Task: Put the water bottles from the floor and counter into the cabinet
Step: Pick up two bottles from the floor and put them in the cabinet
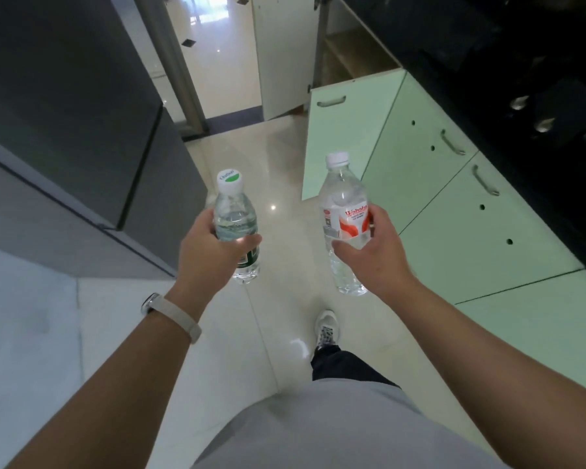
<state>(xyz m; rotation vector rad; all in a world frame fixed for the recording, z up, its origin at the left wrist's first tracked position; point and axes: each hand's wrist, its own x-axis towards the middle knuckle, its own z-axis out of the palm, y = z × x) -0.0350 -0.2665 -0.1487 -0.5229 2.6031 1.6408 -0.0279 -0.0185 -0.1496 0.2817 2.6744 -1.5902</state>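
My left hand point(210, 252) grips a short clear water bottle with a green label point(236, 218) and a white-and-green cap, held upright above the floor. A taller clear bottle with a red-and-white label point(344, 214) and a white cap stands upright in my right hand point(372, 255). Ahead on the right, a pale green cabinet door point(349, 130) stands swung open. Beyond it, the open cabinet point(352, 59) shows a wooden shelf inside. No other bottle is in view.
A grey refrigerator point(82, 113) fills the left side. Pale green cabinet doors with metal handles point(471, 211) line the right under a black counter point(521, 79). A glossy tile floor point(278, 157) runs between them toward a doorway. My shoe point(325, 328) is on the floor.
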